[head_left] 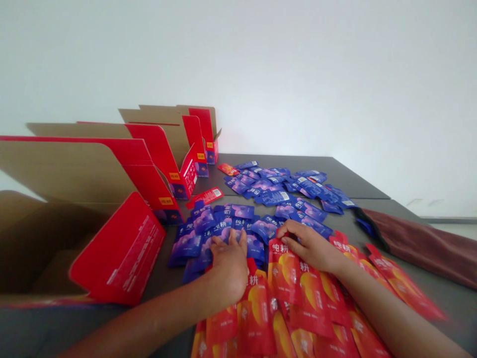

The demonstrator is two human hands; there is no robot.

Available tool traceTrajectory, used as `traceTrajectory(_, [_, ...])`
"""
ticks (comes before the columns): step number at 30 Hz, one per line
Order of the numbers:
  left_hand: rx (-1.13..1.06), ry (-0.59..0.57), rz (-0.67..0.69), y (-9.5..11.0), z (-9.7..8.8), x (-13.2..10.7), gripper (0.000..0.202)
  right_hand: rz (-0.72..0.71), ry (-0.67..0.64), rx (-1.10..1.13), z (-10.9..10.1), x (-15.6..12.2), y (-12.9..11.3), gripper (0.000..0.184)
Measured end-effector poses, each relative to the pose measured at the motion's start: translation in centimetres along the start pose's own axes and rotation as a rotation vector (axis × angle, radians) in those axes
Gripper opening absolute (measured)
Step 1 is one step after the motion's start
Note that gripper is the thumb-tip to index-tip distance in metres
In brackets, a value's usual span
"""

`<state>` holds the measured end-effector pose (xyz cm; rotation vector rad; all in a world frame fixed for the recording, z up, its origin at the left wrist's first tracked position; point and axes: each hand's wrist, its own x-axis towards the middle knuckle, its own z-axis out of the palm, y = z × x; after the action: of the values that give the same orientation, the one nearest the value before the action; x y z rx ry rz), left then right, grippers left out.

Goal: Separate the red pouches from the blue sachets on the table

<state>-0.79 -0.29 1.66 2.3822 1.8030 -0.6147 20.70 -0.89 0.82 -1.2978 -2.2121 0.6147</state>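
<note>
The left hand (228,263) lies palm down with its fingers spread, pressing on a loose heap of glossy blue-and-purple foil sachets (227,211), its heel just beside the top of a spread of glossy red-and-orange foil pouches (283,271). The right hand (309,246) sits with its fingers curved and close together over the upper edge of those red pouches, next to the blue heap; whether it pinches a pouch cannot be told from this view. Both forearms reach in from the bottom of the view and lie over the pouches and the tabletop. Farther on, a second scatter of blue sachets (268,186) covers the back of the dark grey tabletop (298,166), with a small red sachet (228,169) among them and another (204,197) lying beside the boxes. To the left stands a row of open cardboard boxes (164,164), red outside and plain brown within, their flaps raised, and the nearest, a large brown carton (44,248), has a red flap (119,248) folded down close to the blue heap. On the right, a long maroon cloth (421,248) lies along the table edge, with a blue sachet (367,228) at its end, and a white wall (298,59) rises behind everything
</note>
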Motion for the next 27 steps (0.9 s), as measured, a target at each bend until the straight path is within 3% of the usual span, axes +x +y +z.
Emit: traceTrajectory(27, [-0.046,0.013,0.005,-0.02,-0.26,-0.13,0.074,-0.016,-0.008,0.002,-0.07,-0.05,-0.14,0.011])
